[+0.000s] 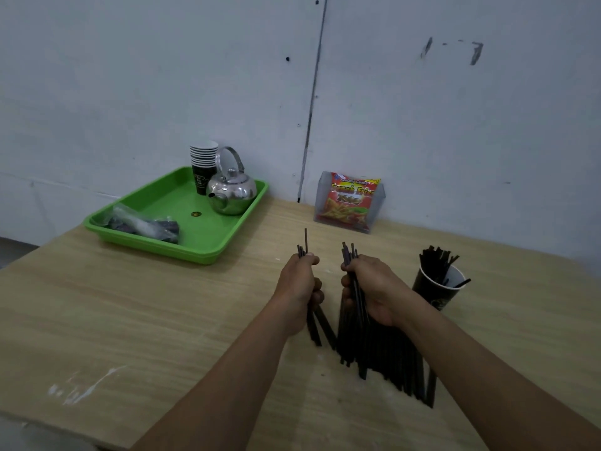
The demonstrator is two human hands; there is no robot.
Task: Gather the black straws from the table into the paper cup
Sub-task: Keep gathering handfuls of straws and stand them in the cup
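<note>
While the wooden table [130, 304] lies bare to our left up to the green tray [182, 219], our paper cup [437, 288] stands right of our hands, straws inside. Our right hand [377, 288] grips a big bundle of black straws [383, 349], partly hidden under the forearm; our left hand [299, 284] clutches a smaller bunch [313, 327].

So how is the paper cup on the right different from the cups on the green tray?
The single paper cup stands alone on the bare wooden table, to the right of the right hand; the stacked cups stand nested on the green tray by the metal kettle. The single cup holds black straws poking above its rim; the top stacked cup shows none. Both are upright, dark outside and white inside.
</note>
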